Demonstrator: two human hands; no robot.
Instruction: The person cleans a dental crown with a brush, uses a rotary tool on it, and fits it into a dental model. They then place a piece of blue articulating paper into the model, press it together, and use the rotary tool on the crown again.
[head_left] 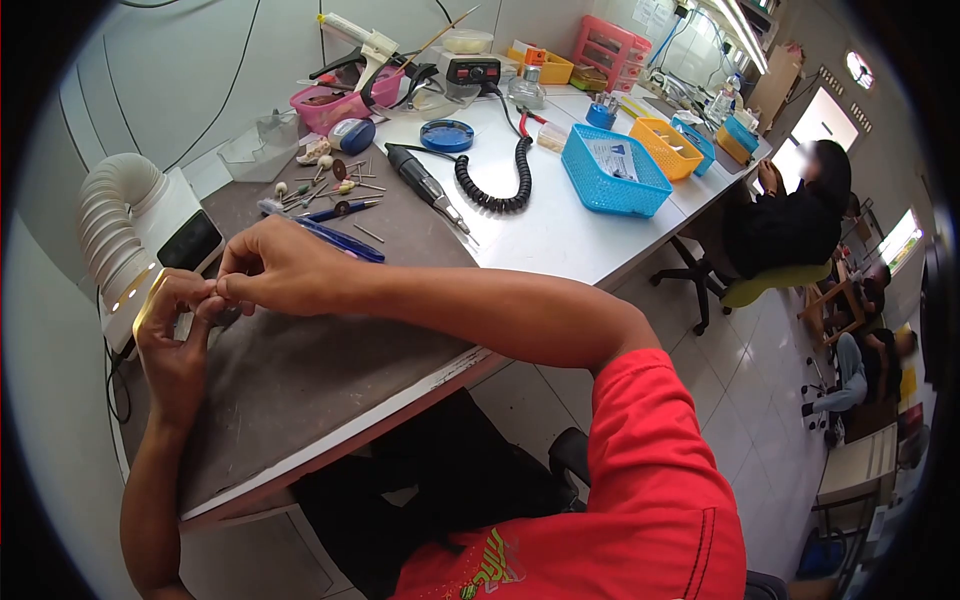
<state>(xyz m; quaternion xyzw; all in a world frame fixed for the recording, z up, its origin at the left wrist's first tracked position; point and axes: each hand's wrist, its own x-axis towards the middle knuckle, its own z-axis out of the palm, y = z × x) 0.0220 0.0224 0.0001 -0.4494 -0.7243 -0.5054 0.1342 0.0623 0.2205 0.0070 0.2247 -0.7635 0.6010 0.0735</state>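
Note:
My left hand (172, 325) is closed in a pinch over the brown mat (330, 380), its fingertips meeting those of my right hand (285, 265). The fingers of my right hand are closed too. Whatever lies between the fingertips is too small and hidden to name. Just behind both hands stands a white device with a ribbed hose (120, 185), lit near its lower end. Beyond my right wrist are blue tweezers (345, 240) and several loose rotary burs (330, 187). A grey rotary handpiece (425, 185) rests farther right.
A coiled black cord (500, 205) runs to a control box (473, 70). Near it are a blue round dish (446, 135), a pink basket (330, 110), a glue gun (375, 50) and a blue basket (615, 170). Another person (790, 220) sits farther along the bench.

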